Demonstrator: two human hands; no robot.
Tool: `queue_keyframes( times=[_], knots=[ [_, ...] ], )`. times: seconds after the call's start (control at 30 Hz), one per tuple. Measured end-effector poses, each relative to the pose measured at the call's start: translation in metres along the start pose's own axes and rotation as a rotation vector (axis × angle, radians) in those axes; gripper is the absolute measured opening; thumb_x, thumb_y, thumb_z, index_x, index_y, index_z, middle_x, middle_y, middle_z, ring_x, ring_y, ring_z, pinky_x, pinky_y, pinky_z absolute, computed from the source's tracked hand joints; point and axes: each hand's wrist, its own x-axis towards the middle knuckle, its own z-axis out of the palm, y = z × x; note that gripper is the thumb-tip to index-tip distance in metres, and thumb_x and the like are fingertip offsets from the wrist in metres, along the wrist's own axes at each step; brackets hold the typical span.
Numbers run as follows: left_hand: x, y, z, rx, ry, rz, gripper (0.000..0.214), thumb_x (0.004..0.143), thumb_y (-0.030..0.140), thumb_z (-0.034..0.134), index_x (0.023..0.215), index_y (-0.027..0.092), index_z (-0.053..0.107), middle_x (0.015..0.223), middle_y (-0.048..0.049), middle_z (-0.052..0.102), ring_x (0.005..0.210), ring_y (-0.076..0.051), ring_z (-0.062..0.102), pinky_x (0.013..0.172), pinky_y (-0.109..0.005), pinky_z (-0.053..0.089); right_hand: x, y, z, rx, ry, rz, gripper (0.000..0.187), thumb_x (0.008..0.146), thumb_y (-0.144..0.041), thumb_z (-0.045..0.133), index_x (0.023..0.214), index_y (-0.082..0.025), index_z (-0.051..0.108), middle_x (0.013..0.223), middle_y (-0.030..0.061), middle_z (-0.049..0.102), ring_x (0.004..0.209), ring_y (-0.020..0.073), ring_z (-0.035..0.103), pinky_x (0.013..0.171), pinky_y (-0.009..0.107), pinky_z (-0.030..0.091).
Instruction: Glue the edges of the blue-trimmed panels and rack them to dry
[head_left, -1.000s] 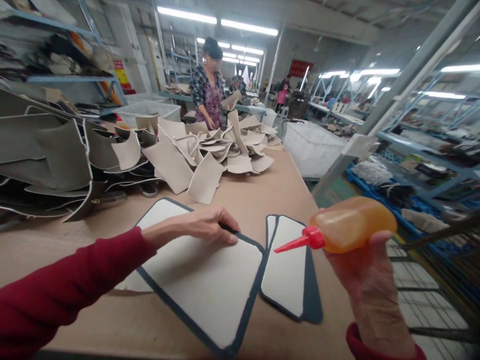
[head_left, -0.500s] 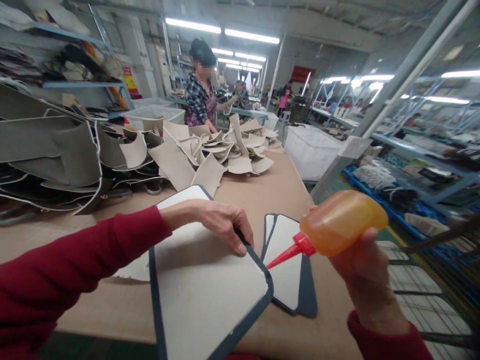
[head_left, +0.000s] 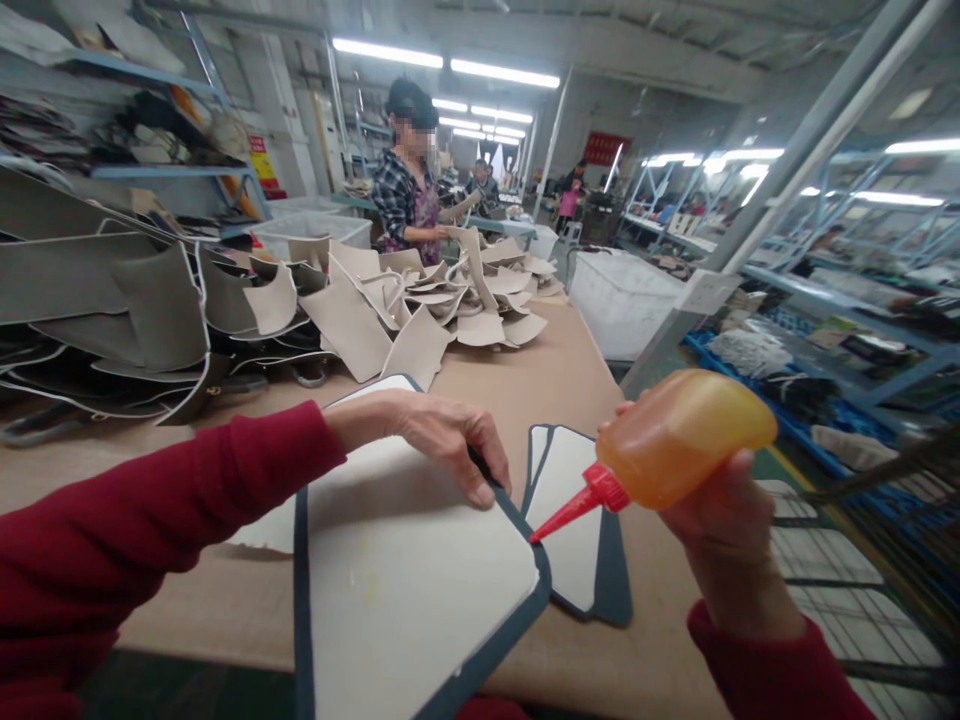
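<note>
A large white panel with a dark blue border (head_left: 420, 580) lies in front of me, one corner pointing right. My left hand (head_left: 454, 445) pinches its upper right edge, thumb on the white face. In my right hand (head_left: 724, 510) is a squeeze bottle (head_left: 682, 440) of amber liquid, tipped with its red nozzle (head_left: 562, 515) down to the left. The nozzle tip is at the panel's dark border near the right corner. Beyond it, smaller white panels with dark blue borders (head_left: 574, 520) overlap on the table.
Beige curved pieces (head_left: 435, 300) are heaped across the brown table (head_left: 517, 390). Grey bag-like pieces (head_left: 112, 300) are stacked at left. A person in a checked shirt (head_left: 409, 190) stands behind the heap. A white bin (head_left: 626, 300) and a metal post (head_left: 675, 340) stand at right.
The nozzle tip has shifted slightly down and left along the border. The panel has moved a little. The person behind has raised their hands, holding a beige piece.
</note>
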Motion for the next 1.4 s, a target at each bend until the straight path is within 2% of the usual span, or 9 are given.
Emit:
queue_keyframes(
  times=[0.17,0.43,0.63,0.77,0.9,1.1,1.23,1.3,1.4],
  knots=[
    [-0.002,-0.001,0.0,0.001,0.013,-0.002,0.011,0.074,0.014,0.068,0.082,0.014,0.076,0.065,0.0014,0.066,0.065,-0.012,0.053,0.061,-0.019,0.041,0.0,-0.001,-0.002,-0.05,-0.046,0.035,0.06,0.054,-0.059,0.076,0.106,-0.032,0.067,0.097,0.0041,0.073,0.095,0.033,0.066,0.093,0.053,0.045],
    [-0.008,-0.01,-0.002,-0.004,0.044,-0.023,0.017,0.075,0.02,0.068,0.089,0.015,0.076,0.073,-0.0013,0.07,0.07,-0.014,0.057,0.063,-0.02,0.045,0.001,-0.001,0.001,-0.045,-0.092,-0.022,0.05,0.058,-0.055,0.076,0.103,-0.036,0.067,0.104,0.0001,0.071,0.099,0.0303,0.065,0.094,0.049,0.046],
    [-0.008,-0.012,-0.001,0.009,0.059,-0.015,0.018,0.074,0.022,0.069,0.089,0.015,0.076,0.074,-0.0015,0.071,0.071,-0.014,0.058,0.064,-0.02,0.045,0.001,-0.002,0.0,-0.063,-0.117,-0.002,0.056,0.056,-0.057,0.075,0.105,-0.031,0.066,0.098,0.001,0.072,0.087,0.0266,0.068,0.074,0.04,0.056],
    [-0.009,-0.015,-0.003,0.03,0.056,-0.016,0.019,0.075,0.024,0.068,0.091,0.015,0.075,0.076,-0.0024,0.071,0.072,-0.015,0.058,0.066,-0.021,0.045,0.0,-0.002,0.001,-0.069,-0.109,-0.023,0.053,0.057,-0.056,0.075,0.105,-0.033,0.066,0.101,0.0012,0.071,0.088,0.0264,0.066,0.075,0.04,0.056],
    [-0.013,-0.021,-0.006,0.082,0.089,0.005,0.022,0.076,0.029,0.068,0.09,0.015,0.075,0.073,-0.0022,0.069,0.068,-0.014,0.055,0.06,-0.02,0.042,-0.005,-0.002,0.002,-0.073,-0.104,-0.027,0.056,0.058,-0.055,0.076,0.107,-0.032,0.064,0.103,0.0016,0.069,0.09,0.0267,0.065,0.077,0.041,0.056],
    [-0.022,-0.024,-0.005,0.054,0.161,0.003,0.018,0.077,0.028,0.066,0.086,0.015,0.075,0.064,-0.0001,0.06,0.06,-0.011,0.047,0.052,-0.019,0.036,-0.015,-0.002,0.002,-0.079,0.001,-0.093,0.055,0.057,-0.052,0.077,0.105,-0.028,0.067,0.101,0.0047,0.07,0.088,0.0276,0.066,0.075,0.041,0.057],
    [-0.025,-0.029,-0.004,0.046,0.215,-0.016,0.018,0.077,0.029,0.066,0.085,0.015,0.075,0.062,0.0003,0.058,0.06,-0.011,0.045,0.052,-0.02,0.033,-0.022,0.001,0.003,-0.047,0.044,-0.099,0.053,0.058,-0.048,0.078,0.107,-0.03,0.066,0.102,0.005,0.071,0.09,0.0278,0.067,0.085,0.045,0.054],
    [-0.027,-0.032,-0.004,0.046,0.236,-0.014,0.021,0.077,0.031,0.066,0.086,0.015,0.075,0.064,-0.0002,0.06,0.061,-0.012,0.047,0.054,-0.02,0.034,-0.026,0.003,0.002,-0.031,0.046,-0.093,0.054,0.06,-0.047,0.078,0.11,-0.032,0.065,0.104,0.0052,0.071,0.095,0.0294,0.066,0.092,0.05,0.049],
    [-0.029,-0.035,-0.004,0.071,0.275,-0.016,0.025,0.077,0.035,0.065,0.089,0.014,0.074,0.066,-0.0003,0.062,0.061,-0.012,0.047,0.055,-0.021,0.034,-0.029,0.005,0.002,-0.024,0.056,-0.12,0.051,0.063,-0.046,0.077,0.111,-0.033,0.065,0.104,0.0046,0.071,0.103,0.0302,0.063,0.096,0.051,0.046]
  ],
)
